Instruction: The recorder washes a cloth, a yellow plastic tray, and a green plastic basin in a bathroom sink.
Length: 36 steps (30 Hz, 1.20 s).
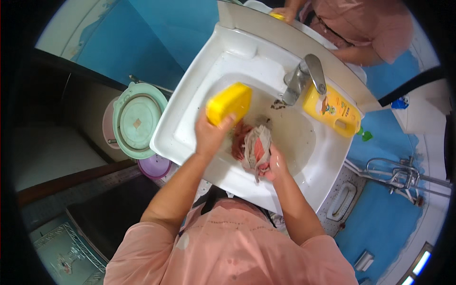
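My left hand [213, 135] is closed around the lower end of a yellow bar-shaped block [232, 100], like a large bar of soap, raised over the left side of the white sink [187, 102]. It is slightly smeared, and whether it is soap cannot be told. In my right hand [277, 164] is a wet, bunched cloth [256, 148], part grey-beige and part red. The cloth sits low in the basin over cloudy water [297, 137]. The block and the cloth are apart. My right fingers are partly hidden behind the cloth.
A chrome faucet [304, 78] stands at the sink's back, with a yellow bottle [332, 111] lying on the rim beside it. A mirror [285, 28] rises behind. Green basins [140, 118] hang at left, above a purple basin [154, 166]. A shower mixer [403, 173] is at right.
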Each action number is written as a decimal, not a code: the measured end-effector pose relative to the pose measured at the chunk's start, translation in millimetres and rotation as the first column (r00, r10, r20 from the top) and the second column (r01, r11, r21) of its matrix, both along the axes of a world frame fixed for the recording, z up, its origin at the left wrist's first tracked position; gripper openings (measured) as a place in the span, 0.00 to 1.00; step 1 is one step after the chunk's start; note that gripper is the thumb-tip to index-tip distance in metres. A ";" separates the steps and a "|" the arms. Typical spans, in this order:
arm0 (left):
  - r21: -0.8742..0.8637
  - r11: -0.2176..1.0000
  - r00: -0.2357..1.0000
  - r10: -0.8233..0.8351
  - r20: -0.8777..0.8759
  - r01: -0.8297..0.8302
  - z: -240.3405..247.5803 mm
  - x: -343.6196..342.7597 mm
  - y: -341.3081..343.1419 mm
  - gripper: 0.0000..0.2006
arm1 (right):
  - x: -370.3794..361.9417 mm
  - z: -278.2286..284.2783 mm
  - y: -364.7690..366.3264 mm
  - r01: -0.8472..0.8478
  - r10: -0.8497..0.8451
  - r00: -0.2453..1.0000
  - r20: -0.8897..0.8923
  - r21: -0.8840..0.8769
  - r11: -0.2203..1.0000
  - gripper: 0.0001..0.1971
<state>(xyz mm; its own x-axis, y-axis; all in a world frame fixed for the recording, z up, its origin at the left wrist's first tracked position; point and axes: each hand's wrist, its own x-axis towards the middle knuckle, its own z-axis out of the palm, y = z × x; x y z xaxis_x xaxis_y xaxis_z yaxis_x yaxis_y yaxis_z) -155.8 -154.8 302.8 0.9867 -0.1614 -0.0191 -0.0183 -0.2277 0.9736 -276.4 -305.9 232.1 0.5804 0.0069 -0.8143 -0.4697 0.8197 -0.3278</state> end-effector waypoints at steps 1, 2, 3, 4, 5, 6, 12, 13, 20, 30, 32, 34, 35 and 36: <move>-0.160 0.984 0.995 0.075 -0.065 -0.085 0.3 18.6 4.7 0.18 | -1.7 -2.4 0.1 -0.017 0.017 1.000 0.006 -0.006 1.000 0.15; -0.191 0.970 0.967 0.104 -0.232 -0.150 4.0 36.2 10.9 0.20 | -3.8 -3.9 0.1 -0.074 0.070 0.997 -0.042 -0.122 0.990 0.15; -0.231 0.951 0.944 0.130 -0.302 -0.205 1.3 54.0 14.1 0.21 | -6.3 -6.5 -0.3 -0.130 0.110 0.989 -0.096 -0.238 0.962 0.14; -0.240 0.947 0.945 0.139 -0.295 -0.214 -2.1 69.9 12.8 0.21 | -9.3 -17.4 -0.1 -0.139 0.121 0.989 -0.088 -0.247 0.959 0.14; -0.329 0.899 0.908 0.150 -0.390 -0.290 -7.0 85.2 11.2 0.22 | -11.9 -32.4 0.0 -0.100 0.077 0.993 -0.093 -0.278 0.955 0.14; -0.403 0.837 0.862 0.148 -0.484 -0.370 -14.7 98.7 10.4 0.22 | -12.3 -41.7 -0.8 -0.062 0.034 0.995 -0.097 -0.307 0.950 0.14; -0.378 0.722 0.709 0.218 -0.670 -0.579 -51.6 134.1 -2.9 0.28 | -9.6 -33.5 -5.5 -0.124 0.065 0.971 -0.230 -0.255 0.959 0.15; -0.404 0.664 0.663 0.188 -0.724 -0.629 -53.8 135.2 -7.0 0.28 | -10.8 -35.0 -5.5 -0.130 0.070 0.971 -0.228 -0.259 0.957 0.15; -0.223 0.670 0.576 0.366 -0.731 -0.708 -50.1 122.7 -43.4 0.27 | -16.0 -52.0 -10.9 -0.089 0.052 0.984 -0.171 -0.217 0.972 0.16; -0.284 0.874 0.736 0.115 -0.667 -0.394 -25.1 119.7 -22.3 0.27 | -11.8 -55.3 -10.8 -0.077 0.036 0.982 -0.188 -0.212 0.974 0.17; -0.268 0.889 0.781 0.143 -0.609 -0.372 -25.4 136.9 -28.5 0.27 | -11.3 -56.5 -8.2 -0.073 0.028 0.982 -0.189 -0.233 0.970 0.17; -0.253 0.902 0.819 0.163 -0.550 -0.349 -19.8 154.9 -35.8 0.27 | -7.5 -53.1 -4.7 -0.065 0.014 0.981 -0.194 -0.258 0.964 0.17; -0.214 0.950 0.883 0.110 -0.457 -0.229 -13.1 162.6 -39.2 0.27 | -6.3 -48.5 -3.6 -0.049 -0.003 0.980 -0.200 -0.254 0.966 0.17; -0.162 0.981 0.931 0.046 -0.362 -0.112 -8.4 170.9 -41.7 0.28 | -4.8 -43.0 -2.2 -0.034 -0.019 0.978 -0.206 -0.249 0.968 0.17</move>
<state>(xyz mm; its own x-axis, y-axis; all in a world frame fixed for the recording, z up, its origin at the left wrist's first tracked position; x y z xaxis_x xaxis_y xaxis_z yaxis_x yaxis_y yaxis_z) 15.1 -196.6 294.3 0.9300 -0.1161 -0.3487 0.3466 -0.0383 0.9372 -281.2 -308.1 189.1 0.4013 -0.2086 -0.8919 -0.5545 0.7198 -0.4178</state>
